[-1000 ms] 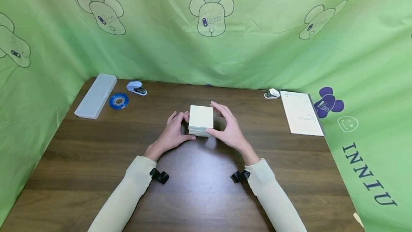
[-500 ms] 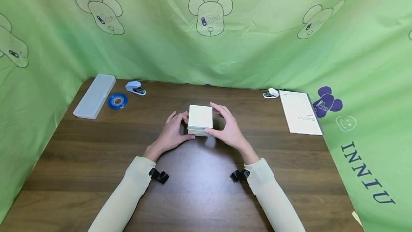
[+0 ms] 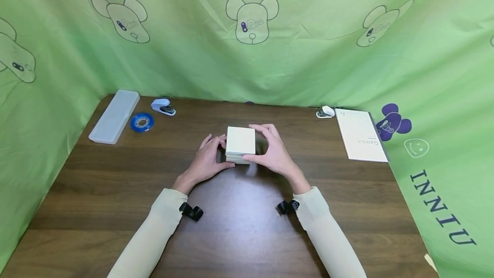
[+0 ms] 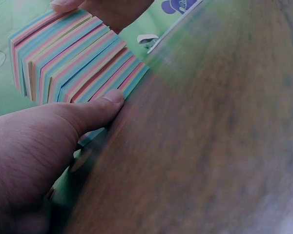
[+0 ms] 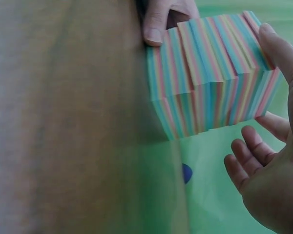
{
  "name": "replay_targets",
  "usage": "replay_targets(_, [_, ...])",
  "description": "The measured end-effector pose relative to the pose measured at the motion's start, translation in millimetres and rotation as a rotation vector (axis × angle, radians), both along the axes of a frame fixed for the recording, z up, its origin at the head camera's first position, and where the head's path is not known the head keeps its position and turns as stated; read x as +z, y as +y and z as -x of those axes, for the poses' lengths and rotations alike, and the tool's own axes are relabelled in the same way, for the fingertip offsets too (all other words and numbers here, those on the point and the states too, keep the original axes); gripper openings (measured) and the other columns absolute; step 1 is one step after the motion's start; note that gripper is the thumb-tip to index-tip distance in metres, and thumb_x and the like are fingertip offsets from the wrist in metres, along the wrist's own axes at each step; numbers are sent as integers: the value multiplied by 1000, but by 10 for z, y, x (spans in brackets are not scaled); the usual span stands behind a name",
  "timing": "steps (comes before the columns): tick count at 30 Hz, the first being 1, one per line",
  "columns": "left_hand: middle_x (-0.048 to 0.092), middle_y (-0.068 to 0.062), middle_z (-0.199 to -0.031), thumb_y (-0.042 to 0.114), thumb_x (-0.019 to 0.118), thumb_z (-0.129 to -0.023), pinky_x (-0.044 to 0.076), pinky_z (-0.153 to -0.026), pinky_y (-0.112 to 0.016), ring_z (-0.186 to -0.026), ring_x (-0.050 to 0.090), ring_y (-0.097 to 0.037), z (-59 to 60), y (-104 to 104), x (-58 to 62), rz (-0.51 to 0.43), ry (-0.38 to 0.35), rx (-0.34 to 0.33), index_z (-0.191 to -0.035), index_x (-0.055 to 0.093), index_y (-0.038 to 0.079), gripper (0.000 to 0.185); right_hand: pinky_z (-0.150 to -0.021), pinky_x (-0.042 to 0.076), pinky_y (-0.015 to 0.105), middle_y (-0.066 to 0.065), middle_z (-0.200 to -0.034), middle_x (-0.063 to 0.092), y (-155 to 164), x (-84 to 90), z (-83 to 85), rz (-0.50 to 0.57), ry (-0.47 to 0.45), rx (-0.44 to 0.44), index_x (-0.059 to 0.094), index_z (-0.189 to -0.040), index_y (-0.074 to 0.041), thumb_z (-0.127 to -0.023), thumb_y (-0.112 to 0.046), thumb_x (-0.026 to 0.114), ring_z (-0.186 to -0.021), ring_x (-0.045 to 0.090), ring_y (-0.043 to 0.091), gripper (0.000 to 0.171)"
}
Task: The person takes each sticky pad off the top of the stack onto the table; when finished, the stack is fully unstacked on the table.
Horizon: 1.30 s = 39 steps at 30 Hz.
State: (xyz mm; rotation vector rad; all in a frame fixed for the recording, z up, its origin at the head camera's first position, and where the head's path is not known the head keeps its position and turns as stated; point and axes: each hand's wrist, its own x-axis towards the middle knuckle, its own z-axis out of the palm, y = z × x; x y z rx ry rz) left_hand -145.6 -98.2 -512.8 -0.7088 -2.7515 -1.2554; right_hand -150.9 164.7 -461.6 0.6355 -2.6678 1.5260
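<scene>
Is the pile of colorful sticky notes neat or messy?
Messy: the sticky notes sit in uneven steps along the side, not flush.

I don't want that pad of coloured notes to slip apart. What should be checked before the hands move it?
1. Left hand on the note pad: ok, thumb at its near lower edge.
2. Right hand on the pad: ok, thumb on its near edge; far fingers' contact cannot tell.
3. Layers squared up: not ok, stepped in the right wrist view.
4. Pad resting on the table: ok.
5. Stapler and notebook apart from the pad: ok.
</scene>
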Motion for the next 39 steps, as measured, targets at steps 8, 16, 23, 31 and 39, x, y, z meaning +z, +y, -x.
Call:
replay_targets(8, [56, -28, -161, 25, 100, -84, 13, -139, -56, -155, 50, -41, -7, -5, -19, 1, -24, 6, -118, 52, 3, 63, -108, 48, 63, 23, -127, 52, -8, 68, 38, -25, 9, -5, 62, -155, -13, -75, -23, 105, -122, 51, 42, 92])
replay_targets(16, [58, -26, -160, 24, 101, -83, 13, -139, -56, -155, 50, -40, -2, -10, -18, 3, -17, 1, -118, 52, 3, 63, -89, 37, 40, 16, -106, 45, 1, 65, 32, -38, 56, -26, 66, -148, -17, -71, -25, 106, -106, 44, 34, 86])
replay_targets(23, [58, -26, -160, 25, 101, -83, 14, -139, -55, -156, 50, -39, 2, -10, -7, 9, -12, 3, -117, 52, 2, 64, -87, 36, 40, 6, -103, 44, 0, 69, 62, -46, 72, -6, 62, -153, -15, -70, -27, 106, -103, 41, 25, 94])
replay_targets(31, [58, -26, -159, 23, 101, -82, 15, -139, -56, -155, 51, -39, 10, -7, -19, 3, -2, 2, -117, 52, 3, 64, -89, 36, 41, 17, -109, 51, -19, 73, 90, -51, 14, 15, 67, -148, -22, -72, -30, 105, -104, 44, 35, 85])
replay_targets(39, [59, -25, -159, 23, 101, -82, 15, -139, -57, -155, 51, -39, 5, -15, -19, -12, 7, -4, -117, 53, 3, 64, -88, 37, 41, 13, -109, 51, -30, 77, 92, -43, 6, 21, 66, -148, -20, -72, -29, 104, -105, 44, 33, 85])
